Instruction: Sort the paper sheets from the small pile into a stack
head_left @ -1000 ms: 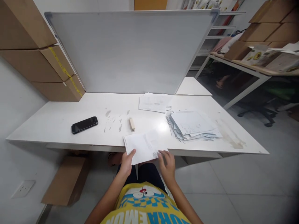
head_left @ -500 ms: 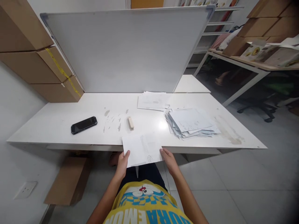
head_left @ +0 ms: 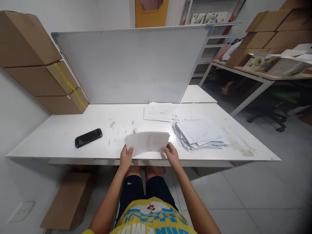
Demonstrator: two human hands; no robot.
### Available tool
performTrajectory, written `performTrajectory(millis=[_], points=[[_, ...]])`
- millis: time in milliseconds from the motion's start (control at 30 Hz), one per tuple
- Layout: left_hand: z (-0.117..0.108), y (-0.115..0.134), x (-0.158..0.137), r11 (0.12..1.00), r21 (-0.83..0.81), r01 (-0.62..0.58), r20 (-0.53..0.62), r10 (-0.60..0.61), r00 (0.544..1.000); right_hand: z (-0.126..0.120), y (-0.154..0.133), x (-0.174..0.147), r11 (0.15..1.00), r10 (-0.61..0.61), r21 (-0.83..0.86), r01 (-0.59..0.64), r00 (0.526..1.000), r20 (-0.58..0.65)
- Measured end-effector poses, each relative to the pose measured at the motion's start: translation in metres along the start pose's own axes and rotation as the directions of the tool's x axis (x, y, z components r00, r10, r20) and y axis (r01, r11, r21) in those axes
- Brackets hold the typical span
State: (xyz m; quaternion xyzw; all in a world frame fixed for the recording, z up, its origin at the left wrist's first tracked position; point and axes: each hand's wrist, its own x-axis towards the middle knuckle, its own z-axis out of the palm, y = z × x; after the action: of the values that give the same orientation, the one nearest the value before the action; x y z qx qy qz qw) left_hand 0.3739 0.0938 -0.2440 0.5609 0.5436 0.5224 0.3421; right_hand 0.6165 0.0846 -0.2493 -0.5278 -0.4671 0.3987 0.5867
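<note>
Several white paper sheets [head_left: 142, 142] are held upright and slightly curved above the table's front edge. My left hand [head_left: 126, 157] grips their lower left corner, thumb in front. On the right, my right hand [head_left: 171, 153] pinches the opposite lower corner. Behind the sheets the small beige stapler [head_left: 136, 130] shows only its top end; the rest is hidden. A messy stack of papers [head_left: 198, 131] lies to the right of my right hand. Farther back, a smaller paper pile [head_left: 158, 111] rests by the whiteboard.
A black phone [head_left: 88, 137] lies on the left of the white table [head_left: 60, 136]. The whiteboard [head_left: 131, 68] stands along the back edge. Cardboard boxes [head_left: 31, 78] are stacked at the left, and another box [head_left: 69, 198] sits on the floor below.
Both hands have raised the sheets forward over the table edge and tilted them upright, so they now cover most of the stapler. The camera view has tipped up slightly.
</note>
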Motion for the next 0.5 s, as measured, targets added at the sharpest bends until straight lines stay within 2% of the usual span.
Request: performTrajectory(millis=[167,300,400,500], points=[[0.005,-0.039,-0.013,0.996,0.043,-0.081,-0.223,0.088,0.971,0.002,0.034,0.002,0.999,-0.05,-0.013,0.05,0.999,-0.001],[0.012,-0.066,-0.017,0.994,-0.086,-0.065,-0.189,0.048,0.981,-0.001,0.048,0.007,0.999,-0.044,-0.015,0.044,0.998,0.044],[0.015,-0.059,-0.019,0.993,-0.118,-0.019,-0.18,-0.002,0.984,-0.001,0.046,0.01,1.0,-0.027,-0.009,0.028,0.998,0.061],[0.012,-0.034,-0.02,0.993,-0.11,-0.031,-0.221,0.006,0.975,-0.004,0.036,0.011,1.0,0.0,-0.028,0.004,0.992,0.125]])
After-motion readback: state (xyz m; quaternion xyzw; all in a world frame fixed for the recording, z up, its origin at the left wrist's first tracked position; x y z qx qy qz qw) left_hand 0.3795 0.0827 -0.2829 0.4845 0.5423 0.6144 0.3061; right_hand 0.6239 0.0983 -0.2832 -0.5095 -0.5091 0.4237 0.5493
